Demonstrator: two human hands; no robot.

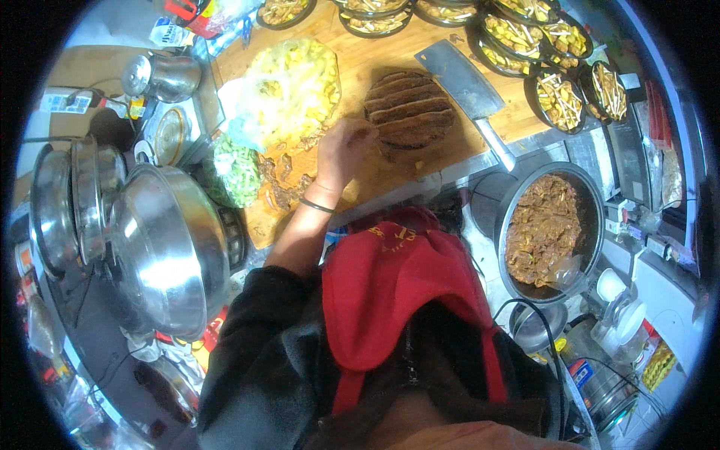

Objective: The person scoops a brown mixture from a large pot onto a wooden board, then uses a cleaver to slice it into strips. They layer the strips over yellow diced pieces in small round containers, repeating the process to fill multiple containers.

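Head view: You look down on a wooden tabletop (397, 169) laid with food, your red apron filling the lower middle.
Left hand: Your left hand (346, 150) reaches over the near side of the tabletop, fingers curled at the left edge of the grooved slab. They are too blurred to tell whether they pinch something or only rest there.
Right hand: It does not show, so its state cannot be told.
Grooved slab: The dark brown round slab (410, 111) lies flat on the tabletop, between your left hand and the cleaver, with parallel grooves or cuts across it; which, you cannot tell from here.
Cleaver: The cleaver (465, 84) lies just right of the slab, handle slanting toward you. Best leave it flat while your fingers work close by.
Brown scraps: Loose brown scraps (281, 187) lie left of your wrist; keep your forearm lifted so the sleeve does not drag them.
Yellow chunks: The heap of yellow chunks (319, 71), partly under clear plastic, sits beyond your hand. A low, short reach should avoid snagging the film.
Filled bowls: Black bowls (559, 101) of food crowd the far right; small movements would spare them a knock.
Meat pot: The wide pot (592, 187) of brown meat stands off the tabletop's right side.
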